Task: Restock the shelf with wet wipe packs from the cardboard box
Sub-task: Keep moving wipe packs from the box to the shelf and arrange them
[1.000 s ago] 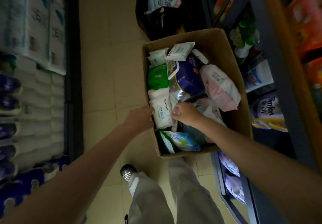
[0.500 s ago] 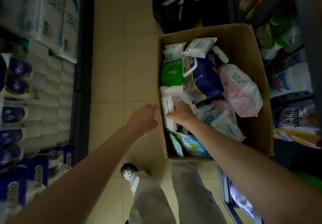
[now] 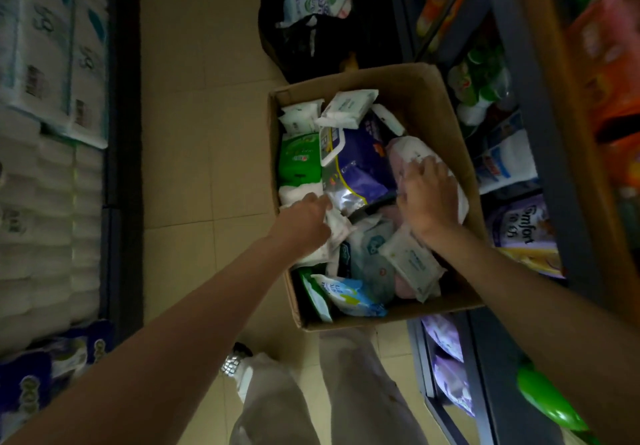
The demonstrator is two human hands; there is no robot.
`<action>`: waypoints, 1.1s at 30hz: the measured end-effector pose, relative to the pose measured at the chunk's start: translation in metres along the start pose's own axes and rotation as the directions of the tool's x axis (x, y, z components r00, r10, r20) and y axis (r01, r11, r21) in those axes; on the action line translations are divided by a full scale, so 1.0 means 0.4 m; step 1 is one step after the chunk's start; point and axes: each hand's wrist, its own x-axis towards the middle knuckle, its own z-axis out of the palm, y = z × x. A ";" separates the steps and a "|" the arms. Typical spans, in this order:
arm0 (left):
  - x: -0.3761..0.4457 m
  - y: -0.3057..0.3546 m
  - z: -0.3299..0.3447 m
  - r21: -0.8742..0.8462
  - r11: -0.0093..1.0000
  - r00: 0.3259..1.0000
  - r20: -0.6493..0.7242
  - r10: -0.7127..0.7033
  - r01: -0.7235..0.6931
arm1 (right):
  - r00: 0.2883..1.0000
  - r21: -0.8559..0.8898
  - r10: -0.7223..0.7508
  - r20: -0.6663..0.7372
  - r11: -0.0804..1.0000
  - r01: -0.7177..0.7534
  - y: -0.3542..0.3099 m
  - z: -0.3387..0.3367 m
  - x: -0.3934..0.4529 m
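Cardboard box (image 3: 446,125) sits on the tiled aisle floor beside the shelf (image 3: 530,153) on the right, crammed with mixed wet wipe packs. The left hand (image 3: 304,219) reaches in at the box's left side and grips a white pack (image 3: 337,228), though blur makes the exact finger hold hard to read. The right hand (image 3: 429,195) lies across a pink-white pack (image 3: 405,153) by the right wall, fingers spread and bent over it. A purple pack (image 3: 360,164) sits between the hands, and a green pack (image 3: 299,160) lies along the left wall.
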 end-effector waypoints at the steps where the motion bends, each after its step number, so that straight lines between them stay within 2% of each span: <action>1: 0.008 0.021 0.000 0.016 1.000 1.000 0.010 0.018 -0.018 | 0.999 -0.070 0.024 0.035 0.997 -0.022 0.028 -0.009 -0.001; 4: 0.034 0.070 -0.011 0.027 0.997 0.997 0.026 0.069 -0.070 | 0.979 -0.227 -0.010 0.204 0.972 0.057 0.104 -0.017 0.000; 8: 0.051 0.113 -0.021 0.046 0.992 0.993 0.011 0.115 -0.116 | 0.949 -0.341 -0.205 0.239 0.897 0.280 0.112 0.009 0.016; 12: 0.046 0.112 -0.013 0.069 0.985 0.987 0.040 0.153 -0.155 | 0.897 -0.486 -0.272 0.348 0.766 0.421 0.073 -0.048 0.025; 14: 0.030 0.102 -0.017 0.069 0.986 0.988 0.061 0.144 -0.148 | 0.854 -0.402 -0.298 0.426 0.783 0.474 0.060 -0.089 0.030; 16: 0.011 0.091 -0.043 0.087 0.985 0.988 0.060 0.145 -0.150 | 0.852 -0.313 -0.219 0.475 0.863 0.397 0.036 -0.161 0.044; 19: -0.020 0.075 -0.116 -0.007 0.984 0.984 -0.019 0.180 -0.180 | 0.834 -0.209 -0.212 0.510 0.910 0.359 -0.010 -0.321 0.055; 21: -0.036 0.079 -0.170 -0.157 0.975 0.987 -0.062 0.150 -0.158 | 0.843 -0.098 -0.237 0.483 0.942 0.321 -0.033 -0.418 0.072; 22: -0.053 0.083 -0.208 -0.285 0.950 0.991 -0.077 0.112 -0.129 | 0.858 -0.038 -0.251 0.449 0.953 0.299 -0.059 -0.481 0.070; 24: -0.102 0.091 -0.295 -0.577 0.814 0.997 -0.068 0.042 -0.073 | 0.897 0.172 -0.274 0.347 0.959 0.226 -0.133 -0.589 0.046; 26: -0.173 0.076 -0.396 -0.816 0.574 0.997 -0.076 0.022 -0.074 | 0.919 0.428 -0.280 0.277 0.892 0.143 -0.230 -0.686 0.014; 27: -0.216 0.054 -0.449 -0.867 0.488 0.994 -0.105 0.015 -0.099 | 0.929 0.519 -0.290 0.231 0.844 0.134 -0.278 -0.731 -0.003; 28: -0.267 0.030 -0.502 -0.881 0.452 0.989 -0.148 0.014 -0.138 | 0.935 0.576 -0.306 0.177 0.803 0.154 -0.326 -0.775 -0.021; 33: -0.545 -0.158 -0.720 -0.816 0.488 0.942 -0.334 0.040 -0.311 | 0.906 0.746 -0.420 -0.047 0.588 0.312 -0.553 -0.976 -0.140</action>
